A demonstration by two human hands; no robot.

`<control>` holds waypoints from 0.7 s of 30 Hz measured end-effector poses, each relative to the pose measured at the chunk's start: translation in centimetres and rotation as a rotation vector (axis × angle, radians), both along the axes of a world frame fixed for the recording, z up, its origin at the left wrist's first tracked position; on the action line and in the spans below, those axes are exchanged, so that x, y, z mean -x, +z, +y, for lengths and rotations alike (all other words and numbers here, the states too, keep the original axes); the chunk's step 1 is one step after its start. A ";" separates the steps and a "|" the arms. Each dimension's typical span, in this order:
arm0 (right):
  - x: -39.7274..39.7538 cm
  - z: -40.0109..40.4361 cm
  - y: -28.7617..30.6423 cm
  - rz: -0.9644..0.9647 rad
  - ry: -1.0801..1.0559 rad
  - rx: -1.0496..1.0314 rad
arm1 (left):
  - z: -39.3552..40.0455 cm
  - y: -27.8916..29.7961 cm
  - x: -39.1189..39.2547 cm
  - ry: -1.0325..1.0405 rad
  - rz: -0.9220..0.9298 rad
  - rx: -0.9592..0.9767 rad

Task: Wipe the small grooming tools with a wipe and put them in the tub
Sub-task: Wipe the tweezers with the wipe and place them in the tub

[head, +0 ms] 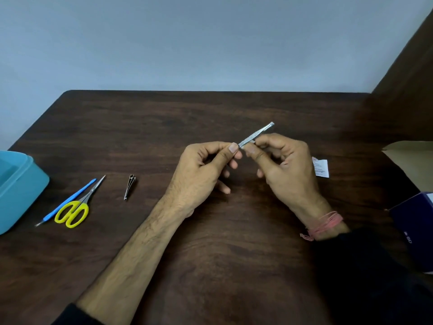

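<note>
tub point(30, 181) far left, looks empty from here | blue pusher point(70, 199), yellow scissors point(74, 211), clipper point(129, 186) lying beside it, none put away | left hand point(201, 174) pinches nail file point(256, 134) near end | right hand point(285, 165) pinches its middle | wipe sachet point(321, 168) behind, maybe unopened | basically just starting

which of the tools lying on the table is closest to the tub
The blue-handled cuticle tool, lying just left of the yellow-handled scissors and nearest the blue tub. The nail clipper lies further right, apart from both.
</note>
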State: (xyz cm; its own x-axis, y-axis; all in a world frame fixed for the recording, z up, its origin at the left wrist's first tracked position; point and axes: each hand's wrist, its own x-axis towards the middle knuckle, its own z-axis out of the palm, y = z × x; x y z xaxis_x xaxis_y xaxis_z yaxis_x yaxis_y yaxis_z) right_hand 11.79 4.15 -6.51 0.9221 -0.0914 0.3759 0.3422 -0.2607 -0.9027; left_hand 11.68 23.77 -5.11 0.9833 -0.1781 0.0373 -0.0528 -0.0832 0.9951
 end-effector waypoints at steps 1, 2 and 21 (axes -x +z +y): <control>0.0 -0.1 0.0 0.002 -0.012 -0.021 | 0.0 0.0 0.0 -0.003 0.000 0.000; -0.1 -0.2 0.0 0.002 -0.035 -0.053 | 0.0 0.0 0.0 -0.004 0.000 -0.001; -0.7 -1.2 0.2 -0.089 -0.311 -0.305 | 0.0 -1.1 -0.3 0.175 -0.096 -0.039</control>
State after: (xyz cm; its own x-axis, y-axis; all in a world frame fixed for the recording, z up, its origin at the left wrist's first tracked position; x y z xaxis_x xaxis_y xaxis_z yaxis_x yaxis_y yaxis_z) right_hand 12.52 2.93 -6.28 0.7985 -0.4785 0.3654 0.3693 -0.0901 -0.9249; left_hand 11.96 23.74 -6.16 0.9917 -0.0081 0.1286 -0.1285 -0.1380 0.9821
